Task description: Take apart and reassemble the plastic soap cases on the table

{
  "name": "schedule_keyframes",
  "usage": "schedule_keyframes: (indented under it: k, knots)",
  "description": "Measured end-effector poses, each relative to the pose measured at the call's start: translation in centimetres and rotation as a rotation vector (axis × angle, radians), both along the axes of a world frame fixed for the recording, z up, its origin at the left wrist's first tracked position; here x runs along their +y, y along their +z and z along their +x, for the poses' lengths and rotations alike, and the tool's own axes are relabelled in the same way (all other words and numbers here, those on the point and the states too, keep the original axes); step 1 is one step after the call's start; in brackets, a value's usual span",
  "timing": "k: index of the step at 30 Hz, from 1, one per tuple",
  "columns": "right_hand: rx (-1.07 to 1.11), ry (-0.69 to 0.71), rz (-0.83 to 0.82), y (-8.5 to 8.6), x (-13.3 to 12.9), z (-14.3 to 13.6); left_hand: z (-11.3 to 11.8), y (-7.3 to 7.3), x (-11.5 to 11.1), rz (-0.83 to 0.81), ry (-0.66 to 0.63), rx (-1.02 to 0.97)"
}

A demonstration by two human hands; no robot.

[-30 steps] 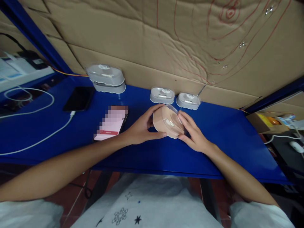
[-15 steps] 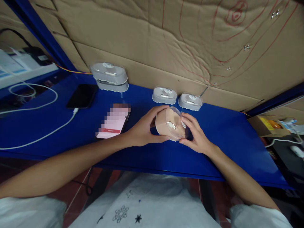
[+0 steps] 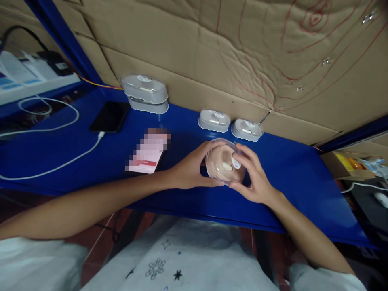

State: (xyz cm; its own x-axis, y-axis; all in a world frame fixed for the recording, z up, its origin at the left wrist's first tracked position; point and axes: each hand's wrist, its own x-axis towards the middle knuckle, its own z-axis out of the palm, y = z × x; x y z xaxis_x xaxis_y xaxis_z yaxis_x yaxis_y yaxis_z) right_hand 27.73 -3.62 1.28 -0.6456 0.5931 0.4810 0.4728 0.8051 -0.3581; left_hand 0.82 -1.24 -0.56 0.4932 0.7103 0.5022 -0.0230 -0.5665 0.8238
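Clear box got tipped between front and back edges of the tabletop, white label shows way more now.

A black phone is lying far left on the blue table, a white cable running up to its near edge. Another phone is glowing pink a bit nearer (screen's looking all pixelated, lol). Brown cardboard is covering the back, and an open carton is sitting over on the right.
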Motion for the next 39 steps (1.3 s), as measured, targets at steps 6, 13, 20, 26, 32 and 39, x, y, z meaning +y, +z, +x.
schedule_keyframes:
  k: [6,13,20,26,32,39]
  knots:
    - [0.018,-0.051,0.032,0.1,1.0,1.0,-0.4,1.7,-0.7,-0.132,0.078,-0.052]
    - [0.028,-0.040,0.001,-0.5,1.4,0.8,-0.5,1.2,-0.2,-0.115,0.015,-0.040]
    - [0.002,-0.029,-0.074,-1.1,1.8,1.0,-0.8,0.1,0.4,-0.070,0.025,0.078]
    - [-0.179,-0.037,-0.148,-0.1,2.4,2.7,-1.4,1.3,3.1,0.022,-0.001,0.474]
    - [-0.178,-0.202,-0.131,-0.6,2.4,9.7,0.2,3.2,10.8,0.223,0.284,0.804]
    - [-0.260,-0.708,0.078,-2.4,5.0,24.6,-0.1,2.3,10.6,0.296,0.250,0.848]
